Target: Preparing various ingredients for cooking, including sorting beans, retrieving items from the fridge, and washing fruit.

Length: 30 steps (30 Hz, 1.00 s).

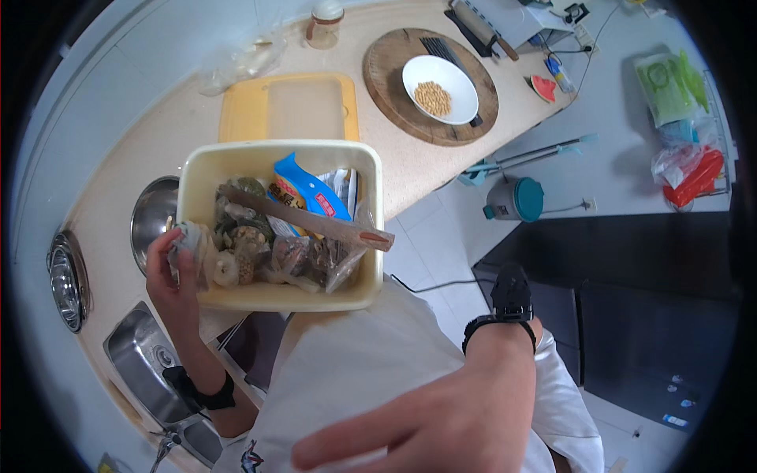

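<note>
A cream plastic bin stands at the counter's edge before me, filled with bagged dry foods, a blue food packet and a long, flat packet lying across them. At the bin's left wall, my left hand grips a clear plastic bag; what is in the bag is hard to tell. My right hand is raised close to the camera, away from the bin, fingers apart and nothing seen in it; part of it is cut off by the lower edge.
Behind the bin lies a yellow-rimmed lid. A white bowl of beige beans rests on a round wooden board. Left are a steel bowl and a sink. A watermelon slice lies near the right end.
</note>
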Available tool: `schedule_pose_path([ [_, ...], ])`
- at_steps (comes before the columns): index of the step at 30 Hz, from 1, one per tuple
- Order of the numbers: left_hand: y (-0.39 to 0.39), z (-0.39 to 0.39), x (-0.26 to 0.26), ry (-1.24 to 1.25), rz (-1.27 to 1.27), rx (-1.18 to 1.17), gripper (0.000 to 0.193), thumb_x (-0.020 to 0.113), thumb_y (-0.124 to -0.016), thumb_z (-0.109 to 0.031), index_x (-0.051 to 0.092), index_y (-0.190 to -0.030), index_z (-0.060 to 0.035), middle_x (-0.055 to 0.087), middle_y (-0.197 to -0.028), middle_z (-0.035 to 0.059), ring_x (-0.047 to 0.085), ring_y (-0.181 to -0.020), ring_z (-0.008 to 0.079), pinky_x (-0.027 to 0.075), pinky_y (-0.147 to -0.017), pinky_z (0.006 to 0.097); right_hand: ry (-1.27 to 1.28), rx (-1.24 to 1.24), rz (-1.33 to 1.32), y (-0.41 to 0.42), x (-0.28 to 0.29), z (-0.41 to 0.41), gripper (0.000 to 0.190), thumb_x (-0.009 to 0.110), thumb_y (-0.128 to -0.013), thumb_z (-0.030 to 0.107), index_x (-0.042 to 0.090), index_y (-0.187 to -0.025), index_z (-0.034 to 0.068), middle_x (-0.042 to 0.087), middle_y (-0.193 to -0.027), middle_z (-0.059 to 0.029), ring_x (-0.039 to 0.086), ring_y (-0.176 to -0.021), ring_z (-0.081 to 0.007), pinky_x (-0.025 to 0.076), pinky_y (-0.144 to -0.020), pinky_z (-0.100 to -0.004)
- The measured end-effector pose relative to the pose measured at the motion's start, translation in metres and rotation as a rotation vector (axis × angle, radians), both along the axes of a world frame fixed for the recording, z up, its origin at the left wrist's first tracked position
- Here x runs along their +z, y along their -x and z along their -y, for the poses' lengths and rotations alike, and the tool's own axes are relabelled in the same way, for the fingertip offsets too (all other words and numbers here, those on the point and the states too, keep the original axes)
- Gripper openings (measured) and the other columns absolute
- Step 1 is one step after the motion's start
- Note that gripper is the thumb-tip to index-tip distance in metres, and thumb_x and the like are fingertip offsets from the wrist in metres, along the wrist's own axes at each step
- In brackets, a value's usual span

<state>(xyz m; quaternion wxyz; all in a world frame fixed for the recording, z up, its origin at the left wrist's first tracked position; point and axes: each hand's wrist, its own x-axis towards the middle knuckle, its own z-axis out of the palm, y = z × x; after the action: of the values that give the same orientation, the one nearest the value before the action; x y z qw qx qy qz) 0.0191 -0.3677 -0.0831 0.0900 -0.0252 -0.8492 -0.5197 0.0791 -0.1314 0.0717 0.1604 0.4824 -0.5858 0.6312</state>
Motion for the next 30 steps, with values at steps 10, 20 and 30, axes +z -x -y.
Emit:
schedule_pose_path([
  [10, -0.003, 0.016, 0.021, -0.151, -0.110, 0.133, 0.027, 0.051, -0.091, -0.012, 0.054, -0.113, 0.0035, 0.058, -0.112, 0.0118, 0.053, -0.104, 0.0161, 0.040, -0.089, 0.0268, -0.780, 0.020, 0.408, 0.075, -0.030, -0.013, 0.055, 0.055, -0.076, 0.001, 0.039, -0.128, 0.004, 0.053, -0.106, -0.0168, 0.058, -0.091, -0.0346, 0.048, -0.076, -0.0382],
  [20, -0.026, 0.042, 0.020, -0.216, -0.128, 0.328, 0.022, 0.051, -0.089, -0.008, 0.058, -0.108, 0.0010, 0.062, -0.105, 0.0076, 0.055, -0.095, 0.0120, 0.041, -0.085, 0.0244, -1.630, 0.164, 0.012, 0.113, -0.212, 0.111, 0.064, 0.061, -0.074, 0.006, 0.043, -0.128, 0.034, 0.042, -0.119, -0.0189, 0.052, -0.104, -0.0363, 0.045, -0.085, -0.0470],
  [30, -0.031, 0.052, 0.020, -0.258, -0.089, 0.325, 0.023, 0.049, -0.088, -0.009, 0.058, -0.108, 0.0013, 0.062, -0.104, 0.0072, 0.054, -0.098, 0.0123, 0.039, -0.087, 0.0249, -0.976, 0.039, 0.453, 0.153, -0.170, 0.078, 0.045, 0.063, -0.067, -0.001, 0.049, -0.109, 0.006, 0.058, -0.095, -0.0171, 0.057, -0.092, -0.0329, 0.045, -0.080, -0.0386],
])
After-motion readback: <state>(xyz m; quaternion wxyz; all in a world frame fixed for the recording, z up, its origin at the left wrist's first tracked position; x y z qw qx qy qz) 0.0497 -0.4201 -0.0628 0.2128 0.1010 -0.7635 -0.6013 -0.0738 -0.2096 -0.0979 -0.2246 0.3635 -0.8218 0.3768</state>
